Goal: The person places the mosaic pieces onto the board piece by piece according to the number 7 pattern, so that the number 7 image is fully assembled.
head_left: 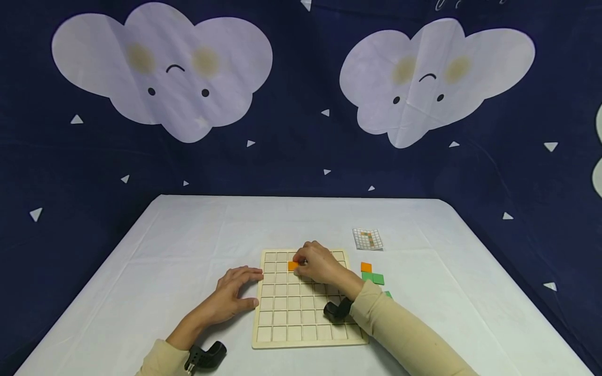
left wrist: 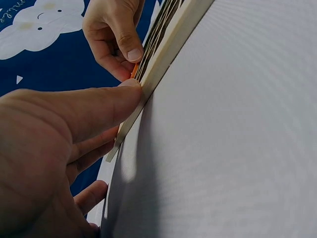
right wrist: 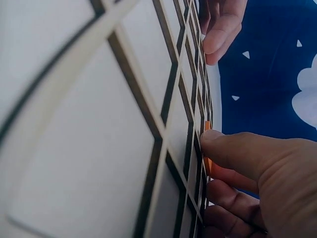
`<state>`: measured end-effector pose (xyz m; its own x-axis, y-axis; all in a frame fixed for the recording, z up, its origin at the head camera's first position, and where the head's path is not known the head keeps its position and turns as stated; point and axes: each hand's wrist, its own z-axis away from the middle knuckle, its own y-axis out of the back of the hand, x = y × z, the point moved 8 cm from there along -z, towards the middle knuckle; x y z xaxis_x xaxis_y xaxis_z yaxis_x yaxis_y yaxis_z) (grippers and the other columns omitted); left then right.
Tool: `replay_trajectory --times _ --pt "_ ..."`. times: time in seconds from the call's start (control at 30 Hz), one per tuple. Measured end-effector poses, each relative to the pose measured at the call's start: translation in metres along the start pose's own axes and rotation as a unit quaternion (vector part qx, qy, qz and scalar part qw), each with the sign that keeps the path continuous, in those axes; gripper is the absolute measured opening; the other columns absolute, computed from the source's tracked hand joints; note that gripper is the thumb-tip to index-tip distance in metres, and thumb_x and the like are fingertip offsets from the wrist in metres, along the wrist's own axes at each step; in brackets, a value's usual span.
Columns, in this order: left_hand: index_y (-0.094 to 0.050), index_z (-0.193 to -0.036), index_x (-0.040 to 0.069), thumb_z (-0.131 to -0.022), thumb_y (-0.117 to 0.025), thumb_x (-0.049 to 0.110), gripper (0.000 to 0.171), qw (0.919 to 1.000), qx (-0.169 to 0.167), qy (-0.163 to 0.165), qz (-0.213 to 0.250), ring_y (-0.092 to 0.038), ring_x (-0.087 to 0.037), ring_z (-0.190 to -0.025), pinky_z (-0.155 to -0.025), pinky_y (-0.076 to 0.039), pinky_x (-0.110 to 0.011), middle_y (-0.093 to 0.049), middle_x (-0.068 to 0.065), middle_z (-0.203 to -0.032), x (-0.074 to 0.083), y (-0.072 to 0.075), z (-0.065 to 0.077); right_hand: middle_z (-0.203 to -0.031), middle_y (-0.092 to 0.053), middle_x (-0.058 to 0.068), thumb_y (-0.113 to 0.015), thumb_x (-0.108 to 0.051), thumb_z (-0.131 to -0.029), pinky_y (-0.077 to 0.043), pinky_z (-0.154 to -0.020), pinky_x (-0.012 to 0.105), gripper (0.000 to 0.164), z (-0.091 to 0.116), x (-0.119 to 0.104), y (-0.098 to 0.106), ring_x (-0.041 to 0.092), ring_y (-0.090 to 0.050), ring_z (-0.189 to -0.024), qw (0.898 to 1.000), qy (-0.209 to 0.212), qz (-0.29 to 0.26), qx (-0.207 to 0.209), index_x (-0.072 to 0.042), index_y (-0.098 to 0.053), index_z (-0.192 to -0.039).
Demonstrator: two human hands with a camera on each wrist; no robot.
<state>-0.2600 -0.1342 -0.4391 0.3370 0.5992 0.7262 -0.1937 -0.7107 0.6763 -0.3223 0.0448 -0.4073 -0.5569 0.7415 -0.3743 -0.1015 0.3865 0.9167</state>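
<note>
A pale wooden grid board (head_left: 288, 344) lies on the table in the head view. My right hand (head_left: 322, 265) reaches over its upper part, and thumb and fingers pinch an orange square tile (head_left: 292, 266) at a cell in the second row from the far edge. In the right wrist view the thumb (right wrist: 237, 148) covers the middle of the orange tile (right wrist: 208, 166). My left hand (head_left: 231, 293), its fingers fairly straight, touches the board's left edge. The left wrist view shows the left thumb (left wrist: 106, 106) against the wooden rim (left wrist: 161, 64).
Right of the board lie another orange tile (head_left: 366, 267) and several green tiles (head_left: 378, 279), one partly behind the right sleeve. A small printed pattern card (head_left: 368, 239) lies beyond them. The white-clothed table (head_left: 188, 230) ends at a dark blue cloud-patterned backdrop (head_left: 301, 156).
</note>
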Motion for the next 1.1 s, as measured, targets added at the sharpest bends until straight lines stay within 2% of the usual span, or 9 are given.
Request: replay_trajectory --times 0.73,1.1 --pt "-0.059 -0.123 0.013 -0.077 -0.075 0.019 0.049 1.0000 -0.006 0.005 -0.001 -0.027 -0.033 -0.137 -0.107 -0.011 -0.056 -0.049 -0.003 -0.139 0.000 0.001 -0.001 -0.096 -0.064 0.004 -0.071 -0.022 -0.083 -0.047 -0.077 0.032 0.029 0.006 -0.001 0.013 0.016 -0.054 -0.089 0.999 -0.011 -0.045 0.002 -0.007 -0.069 -0.108" --pt "-0.060 -0.123 0.013 -0.077 -0.075 0.018 0.049 1.0000 -0.004 0.001 -0.001 -0.028 -0.033 -0.136 -0.107 -0.011 -0.056 -0.050 -0.004 -0.139 0.000 0.000 0.000 -0.095 -0.063 0.001 -0.071 -0.024 -0.083 -0.045 -0.073 0.030 0.029 0.017 0.001 0.026 0.015 -0.053 -0.090 0.999 -0.017 -0.035 0.030 -0.010 -0.070 -0.108"
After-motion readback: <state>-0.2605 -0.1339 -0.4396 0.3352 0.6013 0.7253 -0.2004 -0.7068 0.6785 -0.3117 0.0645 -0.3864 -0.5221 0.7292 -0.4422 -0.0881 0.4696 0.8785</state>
